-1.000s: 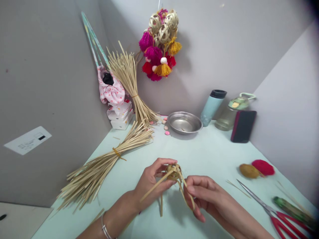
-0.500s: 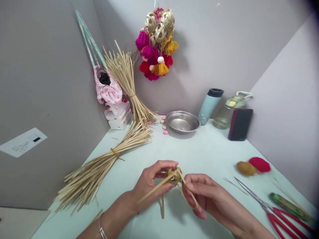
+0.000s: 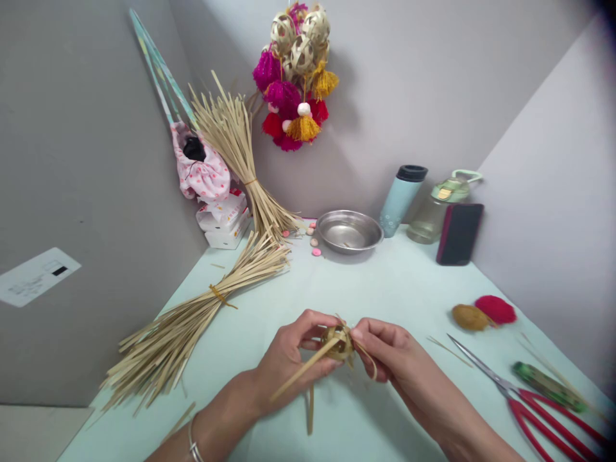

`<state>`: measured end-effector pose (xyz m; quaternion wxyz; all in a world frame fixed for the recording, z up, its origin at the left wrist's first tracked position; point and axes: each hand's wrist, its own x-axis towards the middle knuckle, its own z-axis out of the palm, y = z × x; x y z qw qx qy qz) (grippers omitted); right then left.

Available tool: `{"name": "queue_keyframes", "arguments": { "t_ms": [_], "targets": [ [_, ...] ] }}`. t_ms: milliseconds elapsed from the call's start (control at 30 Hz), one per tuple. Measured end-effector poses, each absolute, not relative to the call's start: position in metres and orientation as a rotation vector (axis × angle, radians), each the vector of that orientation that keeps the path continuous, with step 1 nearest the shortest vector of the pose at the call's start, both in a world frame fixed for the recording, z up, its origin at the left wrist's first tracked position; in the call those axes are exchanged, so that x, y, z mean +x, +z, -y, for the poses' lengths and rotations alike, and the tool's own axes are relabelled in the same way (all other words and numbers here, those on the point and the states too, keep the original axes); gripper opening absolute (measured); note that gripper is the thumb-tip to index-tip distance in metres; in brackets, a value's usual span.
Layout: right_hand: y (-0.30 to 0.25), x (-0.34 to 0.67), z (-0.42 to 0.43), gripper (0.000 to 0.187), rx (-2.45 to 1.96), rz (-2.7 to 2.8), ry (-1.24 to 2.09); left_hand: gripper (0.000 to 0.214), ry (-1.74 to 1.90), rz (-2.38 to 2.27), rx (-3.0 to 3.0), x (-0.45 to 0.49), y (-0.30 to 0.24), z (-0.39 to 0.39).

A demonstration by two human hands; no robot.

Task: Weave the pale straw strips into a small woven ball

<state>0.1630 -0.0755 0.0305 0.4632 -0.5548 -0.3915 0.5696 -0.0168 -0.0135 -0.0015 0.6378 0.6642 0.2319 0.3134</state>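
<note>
Between my hands is a small woven straw ball, openwork, with loose flat strip ends sticking out. My left hand grips it from the left, thumb below and fingers above. One long strip points down-left across that hand, and another strip end hangs below it. My right hand pinches a straw strip at the ball's right side; that strip bends in a short loop under the fingers. The fingertips partly hide where the strip meets the ball.
A tied straw bundle lies left; another bundle leans on the back wall. A metal bowl, tumbler, bottle and phone stand behind. Red-handled scissors, a green cutter and yarn balls lie right.
My right hand has moved up and closer to the ball, its fingers now more curled around the strip. My left hand keeps its grip on the ball. The view has shifted slightly.
</note>
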Motion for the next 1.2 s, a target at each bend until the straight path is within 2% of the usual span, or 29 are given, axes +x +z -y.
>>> {"name": "queue_keyframes", "arguments": {
  "t_ms": [100, 167, 367, 533, 900, 967, 1100, 1200],
  "targets": [
    [0.035, 0.165, 0.074, 0.037, -1.468, 1.066, 1.172, 0.039, 0.703, -0.493, 1.364, -0.015, 0.001, 0.014],
    [0.036, 0.166, 0.074, 0.032, -1.475, 1.098, 1.132, 0.039, 0.677, -0.461, 1.246, -0.015, 0.004, 0.014],
    [0.024, 0.172, 0.067, 0.026, -1.262, 0.983, 1.478, 0.041, 0.548, -0.382, 1.076, -0.013, 0.01, 0.012],
    [0.018, 0.175, 0.062, 0.024, -1.152, 0.796, 1.611, 0.041, 0.501, -0.306, 1.001, -0.013, 0.006, 0.011],
    [-0.004, 0.198, 0.051, 0.022, -1.23, 0.576, 1.515, 0.04, 0.457, -0.263, 0.932, -0.014, 0.008, 0.013],
    [0.0, 0.196, 0.053, 0.025, -1.297, 0.61, 1.441, 0.037, 0.509, -0.296, 0.939, -0.014, 0.008, 0.011],
    [0.018, 0.186, 0.06, 0.03, -1.543, 1.017, 1.008, 0.031, 0.577, -0.373, 0.959, -0.015, 0.005, 0.007],
    [0.028, 0.178, 0.066, 0.024, -1.419, 1.343, 1.008, 0.029, 0.512, -0.401, 0.976, -0.014, 0.001, 0.005]
  ]
}}
